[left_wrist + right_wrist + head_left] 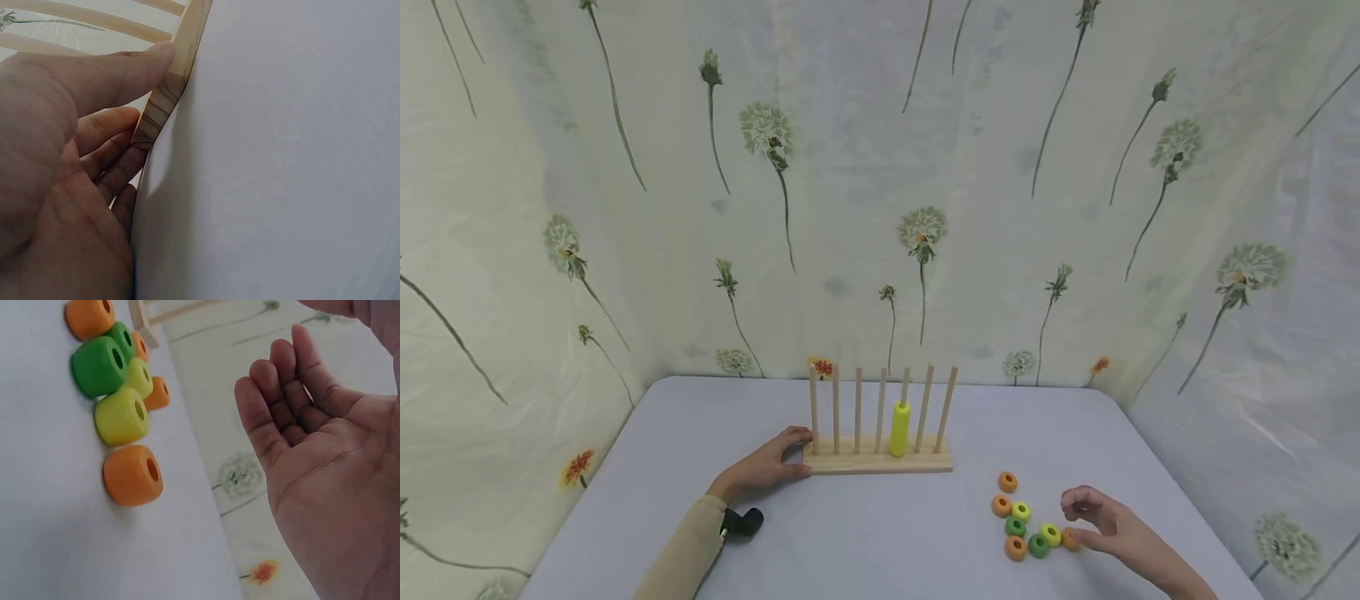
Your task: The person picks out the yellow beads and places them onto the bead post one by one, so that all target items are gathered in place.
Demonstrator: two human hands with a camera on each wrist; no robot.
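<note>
My left hand [766, 463] grips the left end of a wooden peg stand [880, 462], thumb along the front edge and fingers behind it, as the left wrist view shows close up. Several upright pegs rise from the base, and one carries a stack of bright yellow beads [900, 429]. Over the table at the right, my right hand [1108, 527] has loosely curled fingers with nothing in them. It is nearest to an orange bead [132, 475] at the near end of a loose bead group, beside a yellow bead [122, 417] and a green bead [99, 366].
Further orange beads [1007, 482] lie on the far side of the group, right of the stand. A black device [742, 523] is strapped at the left wrist. White cloth covers the table [850, 542], and a flower-printed curtain [850, 183] hangs behind it and at both sides.
</note>
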